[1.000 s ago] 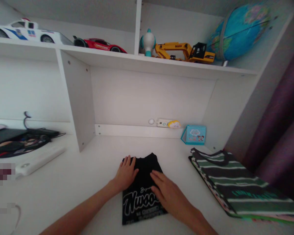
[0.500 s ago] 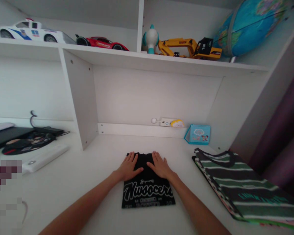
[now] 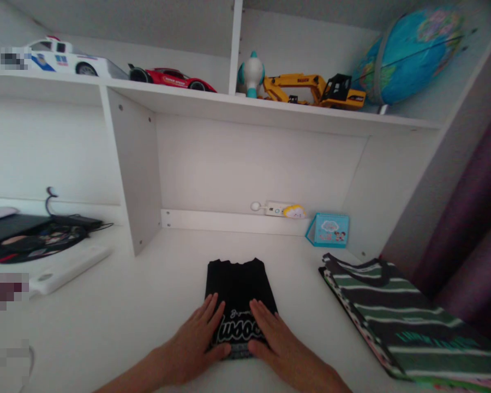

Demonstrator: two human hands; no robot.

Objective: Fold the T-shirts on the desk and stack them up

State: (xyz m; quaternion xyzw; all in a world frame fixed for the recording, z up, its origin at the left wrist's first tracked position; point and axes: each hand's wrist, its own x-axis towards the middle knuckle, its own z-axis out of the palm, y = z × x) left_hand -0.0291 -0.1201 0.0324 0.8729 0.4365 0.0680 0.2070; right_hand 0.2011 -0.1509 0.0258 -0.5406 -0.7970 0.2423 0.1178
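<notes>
A black T-shirt (image 3: 237,281) with white lettering lies folded into a narrow rectangle on the white desk, its collar end toward the back wall. My left hand (image 3: 198,338) rests flat on its left lower edge, fingers stretched out. On the opposite edge lies my right hand (image 3: 274,338), also flat with fingers extended. Both hands cover parts of the printed word. Neither hand grips the cloth.
Striped folded clothes (image 3: 401,311) are stacked at the right. A blue desk calendar (image 3: 330,230) stands behind them, near a power strip (image 3: 275,209). A long white object (image 3: 71,270) lies at left. Overhead, a shelf (image 3: 188,101) carries toy vehicles and a globe (image 3: 417,57).
Both my hands have slid from the shirt's collar end down toward me, onto the lettering. The collar end is now uncovered. The camera view has shifted slightly.
</notes>
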